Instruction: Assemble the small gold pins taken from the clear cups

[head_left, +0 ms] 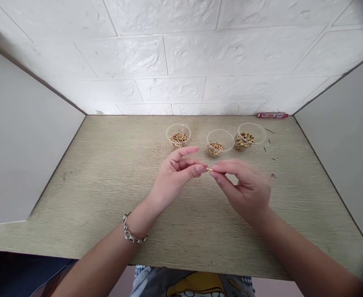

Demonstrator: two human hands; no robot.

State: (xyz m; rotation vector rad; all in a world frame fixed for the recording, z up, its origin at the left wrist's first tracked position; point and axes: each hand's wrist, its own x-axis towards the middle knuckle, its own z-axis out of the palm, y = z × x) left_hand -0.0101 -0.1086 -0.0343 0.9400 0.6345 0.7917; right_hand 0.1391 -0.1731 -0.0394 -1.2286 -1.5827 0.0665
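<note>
Left grip [172, 175] and right grip [249, 189] around small golden piece [210, 169].

The cups [220, 137] look like thin, clear, glossy plastic, the pins [179, 138] like smooth, shiny, brass-coloured metal. The table [107, 177] is matt with a streaky wood grain. The wall [187, 53] is glossy and bumpy, the bracelet [127, 234] polished metal, the shirt [150, 282] cloth.

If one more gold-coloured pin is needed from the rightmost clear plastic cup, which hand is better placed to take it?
Probably the right hand: it is nearer the rightmost clear plastic cup than the left hand. It pinches a small gold-coloured pin, though.
</note>
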